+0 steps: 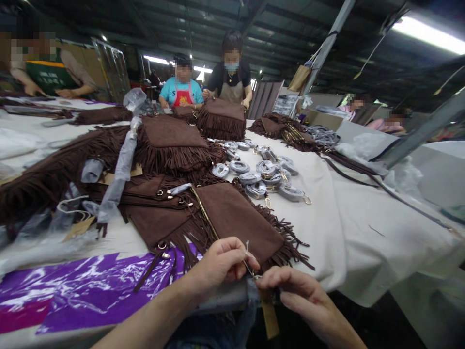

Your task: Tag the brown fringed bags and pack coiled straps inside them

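Note:
At the table's front edge, my left hand (229, 261) pinches a thin pale string (249, 265) between thumb and fingertips. Close beside it on the right, my right hand (296, 288) is closed at the fingertips on the string's lower part, where a small shiny bit shows. Below my fingers hangs a tan paper tag (269, 317), with clear plastic wrap (250, 303) next to it. Just beyond both hands lies a brown fringed bag (240, 218) with a gold zipper along its left side. More brown fringed pieces (156, 223) lie to its left.
Coiled grey wrapped straps (267, 169) with gold clips lie behind the bag. Stacked fringed bags (172, 133) and a plastic-wrapped roll (121, 169) fill the left. Purple plastic sheeting (90, 291) covers the front left. Several people (230, 72) work across the table; a metal post (428, 126) slants at right.

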The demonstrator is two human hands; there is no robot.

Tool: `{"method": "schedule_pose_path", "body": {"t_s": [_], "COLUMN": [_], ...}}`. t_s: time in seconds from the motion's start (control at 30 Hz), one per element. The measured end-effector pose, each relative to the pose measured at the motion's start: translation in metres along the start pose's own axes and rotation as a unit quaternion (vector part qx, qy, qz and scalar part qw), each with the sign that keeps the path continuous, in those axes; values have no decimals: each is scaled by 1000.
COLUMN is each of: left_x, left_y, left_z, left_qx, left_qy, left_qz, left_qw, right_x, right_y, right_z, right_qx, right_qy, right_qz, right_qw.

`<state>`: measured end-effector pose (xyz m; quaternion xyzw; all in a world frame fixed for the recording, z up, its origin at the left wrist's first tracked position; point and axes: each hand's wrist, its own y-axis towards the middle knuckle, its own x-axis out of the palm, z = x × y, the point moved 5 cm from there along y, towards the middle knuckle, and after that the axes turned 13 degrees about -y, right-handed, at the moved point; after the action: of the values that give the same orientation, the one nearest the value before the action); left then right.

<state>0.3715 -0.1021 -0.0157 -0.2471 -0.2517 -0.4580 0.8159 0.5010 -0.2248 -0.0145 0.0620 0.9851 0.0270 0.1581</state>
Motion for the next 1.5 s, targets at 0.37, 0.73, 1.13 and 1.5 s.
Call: {"method": "schedule_pose_path", "body": {"t_s": [0.37, 0.73, 1.13, 1.5], "left_x": [-8, -20, 36, 5], "left_y": [-5, -11, -21, -15], "left_z": [-3, -9, 32, 32], "left_qx": [-40, -24, 295, 218], "left_qy": [-59, -80, 474, 604], "left_qz": [43, 70, -117, -47], "left_qw": [996, 994, 821, 765], "right_x": [10, 15, 21, 24], "right_y": [1, -4, 8, 0], "right_z": [2, 26, -18, 17], "right_qx": [-68, -5, -88, -16], "right_qy": [-168, -96, -278, -195], "right_qz": [184, 298, 255, 302], "right_qw": [966, 950, 922, 933]}}
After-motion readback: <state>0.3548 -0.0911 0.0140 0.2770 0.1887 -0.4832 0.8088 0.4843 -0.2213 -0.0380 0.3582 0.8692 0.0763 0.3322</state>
